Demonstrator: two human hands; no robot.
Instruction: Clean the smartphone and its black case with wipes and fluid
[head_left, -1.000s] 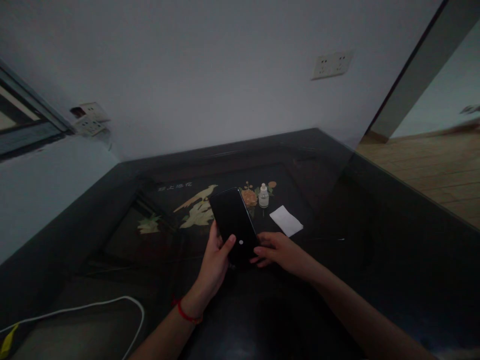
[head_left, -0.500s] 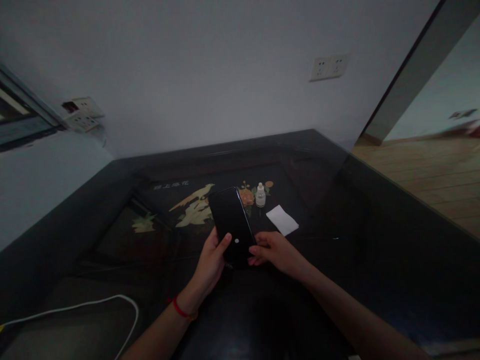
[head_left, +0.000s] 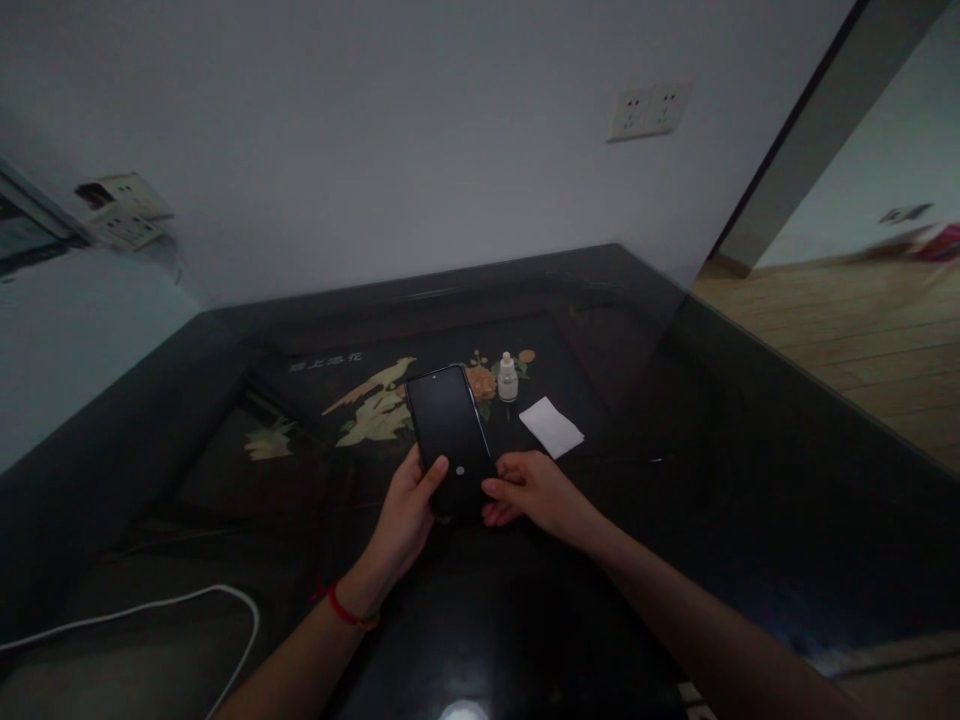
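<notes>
A black smartphone [head_left: 448, 432] with a dark screen is held upright-tilted over the dark table [head_left: 675, 480]. My left hand [head_left: 409, 505] grips its lower left edge, thumb resting on the screen near a small white icon. My right hand [head_left: 529, 490] pinches the phone's lower right corner with curled fingers. A red string bracelet [head_left: 345, 610] circles my left wrist.
A small white dropper bottle [head_left: 508, 378] stands just beyond the phone. A white square wipe [head_left: 551, 427] lies to its right. A white cable [head_left: 187, 610] loops at the near left. Wall sockets [head_left: 649, 108] sit above; wooden floor [head_left: 847, 330] lies to the right.
The phone and both hands sit slightly lower and left in view as the camera shifted. Both hands keep the same grip on the phone.
</notes>
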